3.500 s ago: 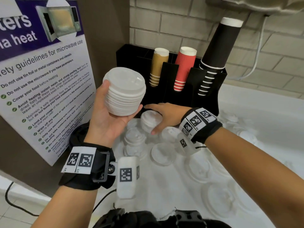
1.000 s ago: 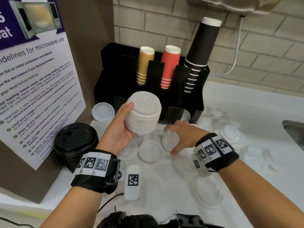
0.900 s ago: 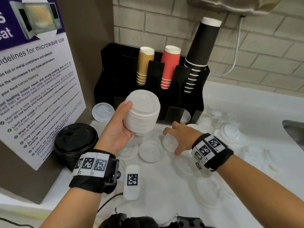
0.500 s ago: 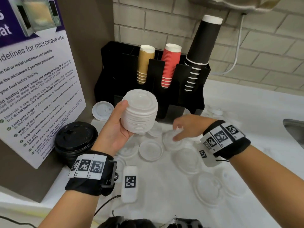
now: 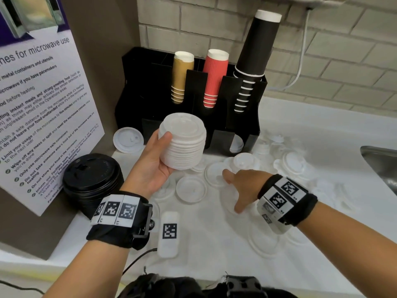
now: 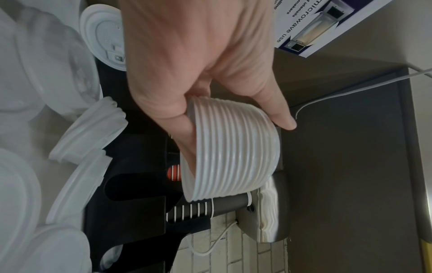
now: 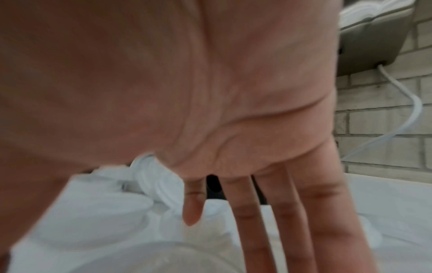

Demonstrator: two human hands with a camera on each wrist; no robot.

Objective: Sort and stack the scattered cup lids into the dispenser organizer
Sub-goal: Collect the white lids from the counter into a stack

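Note:
My left hand (image 5: 154, 162) grips a tall stack of white cup lids (image 5: 182, 140) from the side, thumb on its left, lifted just in front of the black dispenser organizer (image 5: 139, 93). In the left wrist view the fingers wrap the ribbed stack (image 6: 233, 147). My right hand (image 5: 242, 186) hovers open, palm down, over loose clear and white lids (image 5: 191, 189) scattered on the white counter. Its straight, spread fingers (image 7: 247, 212) point down at the lids and hold nothing.
The organizer holds tan, red and black cup stacks (image 5: 214, 78). A pile of black lids (image 5: 92, 177) stands at the left by a microwave sign (image 5: 38, 104). One white lid (image 5: 128, 139) leans against the organizer. A sink (image 5: 382, 162) lies far right.
My right hand has dropped back from the organizer's front toward me and lower over the loose lids. The left hand keeps the stack at about the same spot.

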